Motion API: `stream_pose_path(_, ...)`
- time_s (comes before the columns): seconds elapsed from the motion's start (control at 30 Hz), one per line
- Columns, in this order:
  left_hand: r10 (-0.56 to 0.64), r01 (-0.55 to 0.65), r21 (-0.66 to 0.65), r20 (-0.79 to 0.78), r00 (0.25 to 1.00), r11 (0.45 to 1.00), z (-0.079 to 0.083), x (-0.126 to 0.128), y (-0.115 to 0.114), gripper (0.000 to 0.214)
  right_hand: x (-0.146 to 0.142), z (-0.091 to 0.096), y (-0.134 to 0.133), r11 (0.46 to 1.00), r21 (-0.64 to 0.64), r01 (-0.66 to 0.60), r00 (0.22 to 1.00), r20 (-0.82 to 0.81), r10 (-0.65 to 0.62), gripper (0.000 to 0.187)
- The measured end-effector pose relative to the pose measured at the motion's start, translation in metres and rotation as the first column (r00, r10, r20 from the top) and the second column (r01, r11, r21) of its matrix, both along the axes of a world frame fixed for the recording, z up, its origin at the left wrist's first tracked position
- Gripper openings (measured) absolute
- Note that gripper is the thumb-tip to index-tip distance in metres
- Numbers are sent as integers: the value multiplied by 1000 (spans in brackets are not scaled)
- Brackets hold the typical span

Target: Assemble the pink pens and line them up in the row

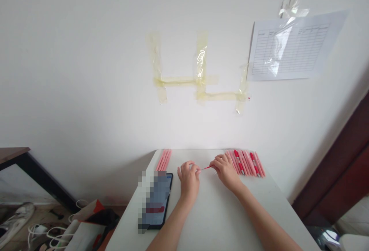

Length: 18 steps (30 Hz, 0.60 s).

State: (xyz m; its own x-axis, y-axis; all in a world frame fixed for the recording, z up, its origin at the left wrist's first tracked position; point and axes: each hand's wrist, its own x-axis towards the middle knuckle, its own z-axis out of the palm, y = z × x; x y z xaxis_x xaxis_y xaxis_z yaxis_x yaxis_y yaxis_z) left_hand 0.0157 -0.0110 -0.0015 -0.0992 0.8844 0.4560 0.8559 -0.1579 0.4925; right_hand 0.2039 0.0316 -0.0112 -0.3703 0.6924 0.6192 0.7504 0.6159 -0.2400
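Stretched between my two hands over the white table is a thin red stick with a pale end, which looks like a pen refill [206,168]. My left hand [189,178] pinches its pale end between thumb and forefinger. The red end is in the closed fingers of my right hand [226,171], which hide part of it. Just right of that hand lies a row of several pink pens [248,162], with red pens [239,162] among them. Beyond my left hand, three or so pink pens [163,160] lie side by side at the table's back left corner.
A phone [158,201], partly blurred out, lies on the left of the white table [213,220]. The wall behind carries strips of yellowish tape [178,82] and a taped printed sheet [290,51]. Cables [53,232] and a shoe [17,222] are on the floor at left.
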Motion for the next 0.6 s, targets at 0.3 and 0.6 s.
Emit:
stream_pose_path(0.3,-42,42,31,4,999,999,-7,0,3,16,-5,-4,2,998,43,-46,999,32,45,18)
stream_pose_path(0.6,-84,85,59,-19,996,995,-11,0,5,15,-6,-4,0,999,-18,-40,998,45,41,18)
